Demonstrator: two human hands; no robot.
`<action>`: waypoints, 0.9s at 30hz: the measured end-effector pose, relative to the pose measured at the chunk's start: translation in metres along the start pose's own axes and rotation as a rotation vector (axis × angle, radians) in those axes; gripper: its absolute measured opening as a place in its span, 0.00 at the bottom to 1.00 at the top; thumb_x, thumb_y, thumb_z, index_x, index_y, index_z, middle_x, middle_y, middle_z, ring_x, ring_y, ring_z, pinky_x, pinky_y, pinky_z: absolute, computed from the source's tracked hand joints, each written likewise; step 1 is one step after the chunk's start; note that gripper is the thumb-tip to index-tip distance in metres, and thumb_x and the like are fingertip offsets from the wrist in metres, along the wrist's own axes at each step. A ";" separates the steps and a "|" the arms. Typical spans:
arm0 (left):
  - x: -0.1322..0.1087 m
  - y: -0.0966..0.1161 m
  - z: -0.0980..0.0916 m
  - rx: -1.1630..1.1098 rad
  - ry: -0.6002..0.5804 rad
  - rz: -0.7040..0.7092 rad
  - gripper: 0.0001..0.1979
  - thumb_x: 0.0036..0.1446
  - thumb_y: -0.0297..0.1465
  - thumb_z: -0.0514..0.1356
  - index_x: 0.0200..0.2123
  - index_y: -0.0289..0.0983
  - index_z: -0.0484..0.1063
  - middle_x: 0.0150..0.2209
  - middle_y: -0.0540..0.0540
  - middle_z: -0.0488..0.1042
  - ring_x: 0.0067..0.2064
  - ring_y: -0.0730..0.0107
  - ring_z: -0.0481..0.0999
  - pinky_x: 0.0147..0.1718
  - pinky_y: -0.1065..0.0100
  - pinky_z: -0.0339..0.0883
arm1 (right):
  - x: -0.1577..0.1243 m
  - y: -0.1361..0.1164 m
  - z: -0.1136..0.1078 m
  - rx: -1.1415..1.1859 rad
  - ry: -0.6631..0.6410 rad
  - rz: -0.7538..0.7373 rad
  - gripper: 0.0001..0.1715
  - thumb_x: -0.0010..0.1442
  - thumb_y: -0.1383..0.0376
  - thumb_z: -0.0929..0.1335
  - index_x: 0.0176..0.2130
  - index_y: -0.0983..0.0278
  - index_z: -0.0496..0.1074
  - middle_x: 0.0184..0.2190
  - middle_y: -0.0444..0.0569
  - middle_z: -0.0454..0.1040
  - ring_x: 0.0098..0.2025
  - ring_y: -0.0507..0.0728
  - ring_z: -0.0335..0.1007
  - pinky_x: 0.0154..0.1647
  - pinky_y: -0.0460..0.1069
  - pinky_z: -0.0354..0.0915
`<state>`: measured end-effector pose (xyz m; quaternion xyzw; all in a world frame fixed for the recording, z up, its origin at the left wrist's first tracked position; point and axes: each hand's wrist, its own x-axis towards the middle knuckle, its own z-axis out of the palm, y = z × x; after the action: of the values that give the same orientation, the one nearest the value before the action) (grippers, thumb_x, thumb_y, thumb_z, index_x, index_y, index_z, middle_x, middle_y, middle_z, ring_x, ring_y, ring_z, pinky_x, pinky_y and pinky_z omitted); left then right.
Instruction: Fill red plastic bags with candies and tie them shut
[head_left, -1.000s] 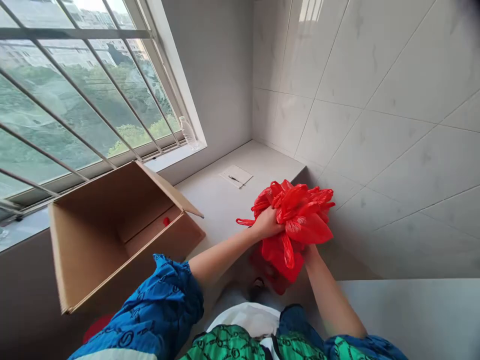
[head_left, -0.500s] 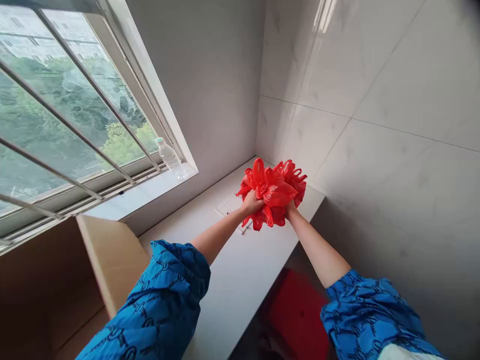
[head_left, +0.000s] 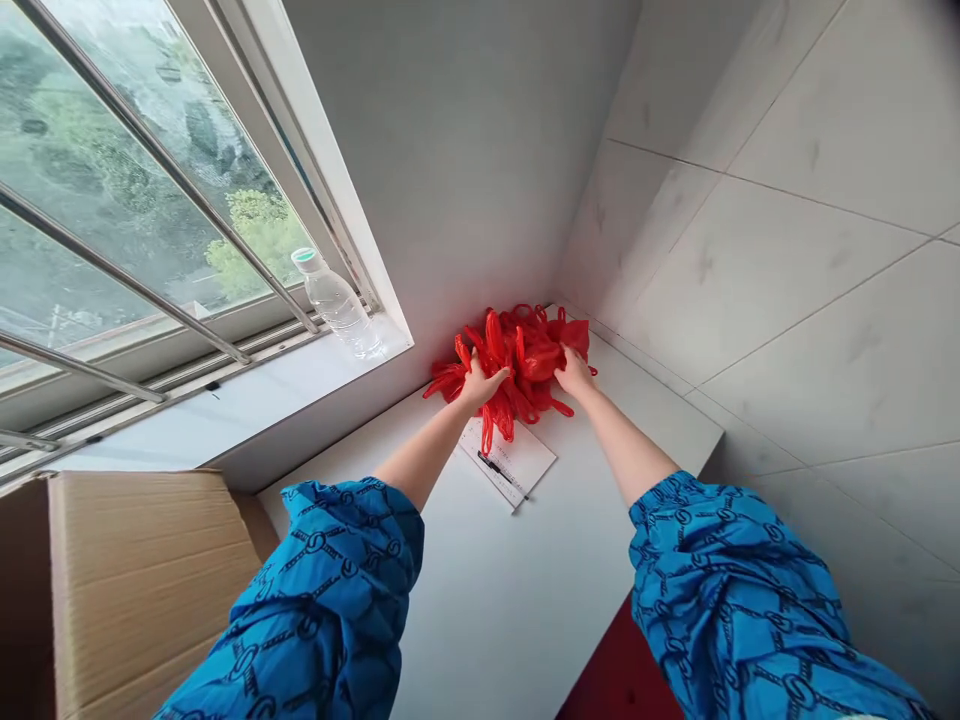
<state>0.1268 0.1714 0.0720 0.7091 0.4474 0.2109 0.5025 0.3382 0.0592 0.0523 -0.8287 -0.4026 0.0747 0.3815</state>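
Observation:
A loose heap of knotted red plastic bags (head_left: 529,355) lies at the far corner of the white tabletop (head_left: 480,590), against the walls. My left hand (head_left: 480,385) rests at the heap's near left side, thumb and fingers spread apart. On the right side, my right hand (head_left: 576,375) touches the bags with its fingers stretched out, their tips partly hidden among the plastic. Just in front of the heap lies a sheet of paper with writing (head_left: 536,455), partly covered by the bags. A dark pen (head_left: 499,470) lies across it.
A clear plastic bottle with a green cap (head_left: 337,305) stands on the windowsill (head_left: 285,385) to the left. At lower left is an open cardboard box (head_left: 150,570). Something red (head_left: 630,670) shows below the table's right edge. Tiled wall (head_left: 810,300) borders the right.
The red bags have gone from a bunch gripped between both hands to a spread heap in the table corner. My hands have loosened and moved apart; paper and pen now show more fully.

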 end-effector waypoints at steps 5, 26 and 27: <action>-0.038 0.009 -0.031 0.167 0.053 -0.149 0.50 0.52 0.47 0.65 0.70 0.46 0.42 0.67 0.30 0.53 0.62 0.37 0.64 0.55 0.48 0.62 | -0.094 0.004 -0.024 0.113 0.089 0.041 0.33 0.59 0.70 0.63 0.63 0.61 0.57 0.66 0.58 0.53 0.67 0.64 0.51 0.64 0.62 0.57; -0.630 -0.072 0.140 0.739 -1.484 0.120 0.13 0.53 0.36 0.68 0.41 0.37 0.77 0.36 0.46 0.78 0.36 0.62 0.79 0.38 0.58 0.74 | -0.832 0.048 -0.150 0.608 0.083 0.726 0.14 0.53 0.54 0.68 0.36 0.59 0.71 0.30 0.47 0.75 0.31 0.58 0.74 0.26 0.50 0.65; -0.651 -0.088 0.138 0.806 -1.559 0.112 0.13 0.51 0.36 0.69 0.40 0.39 0.78 0.35 0.47 0.78 0.35 0.61 0.79 0.36 0.58 0.74 | -0.867 0.047 -0.148 0.633 0.107 0.778 0.13 0.52 0.54 0.68 0.35 0.59 0.70 0.29 0.47 0.74 0.30 0.58 0.74 0.25 0.49 0.64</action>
<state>-0.1399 -0.4436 0.0350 0.7956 -0.0180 -0.4829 0.3655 -0.1457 -0.6720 -0.0361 -0.7638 -0.0014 0.2869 0.5781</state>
